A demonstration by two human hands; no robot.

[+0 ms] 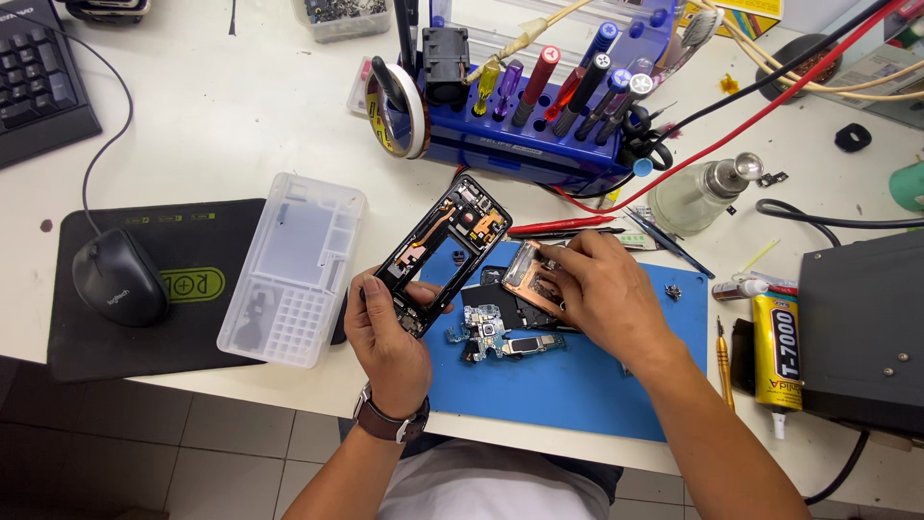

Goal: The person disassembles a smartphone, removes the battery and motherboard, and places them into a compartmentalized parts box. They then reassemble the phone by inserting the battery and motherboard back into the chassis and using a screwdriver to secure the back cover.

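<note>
Blue mat [587, 385] reaches table's near edge | left hand [390, 332] grips black phone frame [443, 246] tilted above mat's left edge | right hand [606, 289] closed on copper-coloured plate [527, 274] at mat's far edge | circuit board [491, 337] between hands | clear parts tray [294, 270] just left, glue tube [775, 351] right.

You have two hands in view: left hand [385, 332], right hand [602, 289]. One phone frame [443, 246], one copper-coloured plate [531, 277], one circuit board [496, 334]. One blue mat [577, 385], one mouse [117, 277], one keyboard [38, 77], one clear tray [294, 265], one glue tube [776, 351].
</note>
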